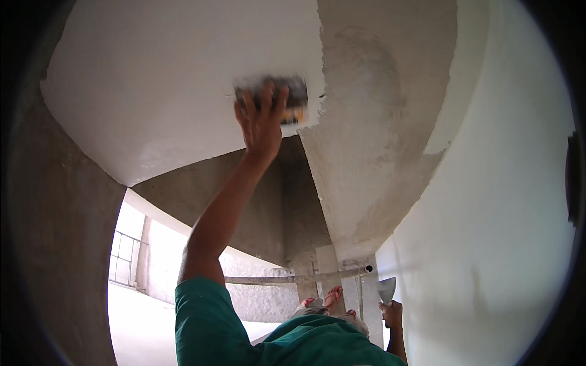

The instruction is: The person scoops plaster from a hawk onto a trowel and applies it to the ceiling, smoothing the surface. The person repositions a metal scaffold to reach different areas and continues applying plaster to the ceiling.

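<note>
Bearing on the white coat (183, 73) beside its ragged edge, the dark tool (297, 91) sits in the left hand's (261, 125) spread-fingered grasp, presumably for even pressure, while the right hand (394, 315) grips the scraper (387, 289) low, leaving its blade free.

We observe through one head-worn fisheye, facing down past the green shirt (317, 341) to the feet (332, 296); the part-white surface (177, 79) lies nearby, across the upper view.
</note>
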Action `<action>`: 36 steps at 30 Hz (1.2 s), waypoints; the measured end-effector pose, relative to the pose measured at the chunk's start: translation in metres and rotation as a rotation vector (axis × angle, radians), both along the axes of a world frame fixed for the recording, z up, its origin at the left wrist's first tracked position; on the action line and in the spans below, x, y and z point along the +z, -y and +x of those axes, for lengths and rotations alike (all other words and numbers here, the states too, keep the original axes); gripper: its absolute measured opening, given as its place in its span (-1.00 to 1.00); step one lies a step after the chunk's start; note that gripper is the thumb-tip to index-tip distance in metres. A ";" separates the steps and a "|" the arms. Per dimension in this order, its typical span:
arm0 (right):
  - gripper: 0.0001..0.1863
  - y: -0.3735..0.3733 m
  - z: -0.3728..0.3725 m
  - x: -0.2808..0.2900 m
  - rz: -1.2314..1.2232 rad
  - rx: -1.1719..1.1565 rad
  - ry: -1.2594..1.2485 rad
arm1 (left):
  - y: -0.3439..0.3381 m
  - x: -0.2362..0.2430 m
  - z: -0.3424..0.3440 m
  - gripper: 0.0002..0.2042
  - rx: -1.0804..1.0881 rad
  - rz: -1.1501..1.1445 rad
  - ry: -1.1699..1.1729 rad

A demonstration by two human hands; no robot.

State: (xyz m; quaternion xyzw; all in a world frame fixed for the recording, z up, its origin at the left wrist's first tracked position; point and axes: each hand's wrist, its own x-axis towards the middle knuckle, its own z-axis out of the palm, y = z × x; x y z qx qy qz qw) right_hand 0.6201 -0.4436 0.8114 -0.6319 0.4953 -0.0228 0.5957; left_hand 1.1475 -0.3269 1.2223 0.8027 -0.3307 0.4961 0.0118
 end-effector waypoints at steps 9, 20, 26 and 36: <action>-0.80 -0.003 -0.005 -0.017 0.066 -0.041 0.028 | -0.020 0.096 -0.034 -0.37 -0.089 0.043 0.242; -0.77 -0.023 -0.005 -0.038 -0.104 -0.009 0.103 | 0.069 0.388 -0.037 -0.47 0.085 -0.170 0.378; -0.78 -0.023 -0.017 -0.038 -0.033 -0.030 0.059 | 0.067 0.333 -0.030 -0.46 0.025 -0.081 0.325; -0.75 -0.007 -0.008 0.027 0.014 0.052 -0.084 | 0.043 0.009 -0.004 -0.43 -0.085 0.015 0.237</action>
